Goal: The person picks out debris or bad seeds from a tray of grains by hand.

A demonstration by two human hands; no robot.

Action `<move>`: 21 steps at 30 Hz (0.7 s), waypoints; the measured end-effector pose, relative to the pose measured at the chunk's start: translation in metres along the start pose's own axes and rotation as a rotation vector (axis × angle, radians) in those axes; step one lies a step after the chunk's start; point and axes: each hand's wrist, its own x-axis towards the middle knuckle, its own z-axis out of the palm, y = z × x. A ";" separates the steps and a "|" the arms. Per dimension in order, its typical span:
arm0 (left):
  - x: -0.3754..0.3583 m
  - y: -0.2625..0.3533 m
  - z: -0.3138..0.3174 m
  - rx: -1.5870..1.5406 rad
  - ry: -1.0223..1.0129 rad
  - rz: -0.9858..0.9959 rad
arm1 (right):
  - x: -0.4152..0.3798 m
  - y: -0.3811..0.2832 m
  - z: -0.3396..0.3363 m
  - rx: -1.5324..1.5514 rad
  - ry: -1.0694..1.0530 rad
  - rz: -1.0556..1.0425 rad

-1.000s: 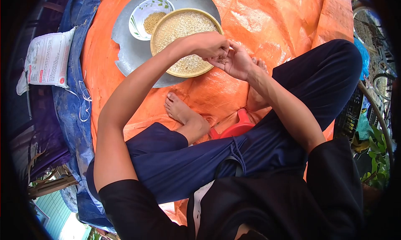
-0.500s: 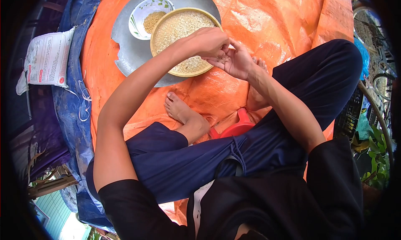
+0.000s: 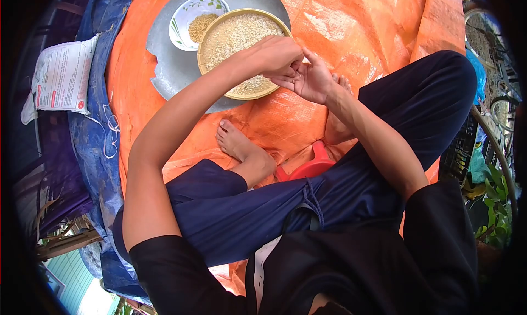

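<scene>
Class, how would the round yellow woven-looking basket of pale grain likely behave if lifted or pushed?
The basket might feel fairly heavy: grain spreads across it. Tilting would probably spill that loose grain. Pushed, it could slide, as the grey metal tray beneath looks smooth.

No words or numbers can be read. On the white sack (image 3: 65, 76) at the far left stand rows of small print, a red label block (image 3: 53, 99) and a round red mark (image 3: 80, 104) at its near right corner, all too small to make out.
</scene>
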 end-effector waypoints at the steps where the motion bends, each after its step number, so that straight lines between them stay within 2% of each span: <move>1: 0.000 0.000 -0.001 0.000 -0.003 0.001 | 0.001 0.000 0.000 0.005 -0.002 0.004; 13: -0.001 -0.001 -0.001 0.020 0.009 0.039 | -0.001 0.000 0.003 -0.010 -0.019 0.027; 16: 0.000 0.001 0.001 0.118 0.045 0.072 | -0.001 0.000 0.003 0.000 0.005 0.015; 21: 0.003 0.009 0.019 0.327 0.247 0.263 | -0.002 0.001 0.003 0.001 0.065 -0.040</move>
